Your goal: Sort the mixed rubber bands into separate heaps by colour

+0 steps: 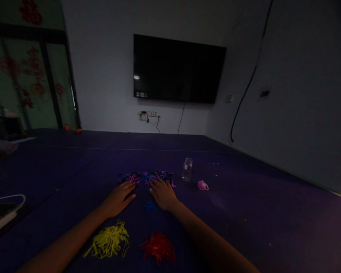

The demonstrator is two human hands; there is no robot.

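My left hand (119,198) lies palm down with its fingers stretched out, the fingertips at the left part of a spread of small pink, blue and black bands (133,177). On the right part of that spread rests my right hand (163,194), also flat, its fingers over the mixed bands (161,174). Between the hands is a small bunch of blue bands (150,205). Closer to me lie a pile of yellow bands (110,239) by my left forearm and a pile of red bands (159,246) by my right forearm.
A clear bottle (187,169) without a lid stands right of the bands, with a pink ringed cap (202,185) beside it. The dark purple surface (238,212) reaches the wall, where a television (179,69) hangs. A white-edged object (5,220) sits at the left edge.
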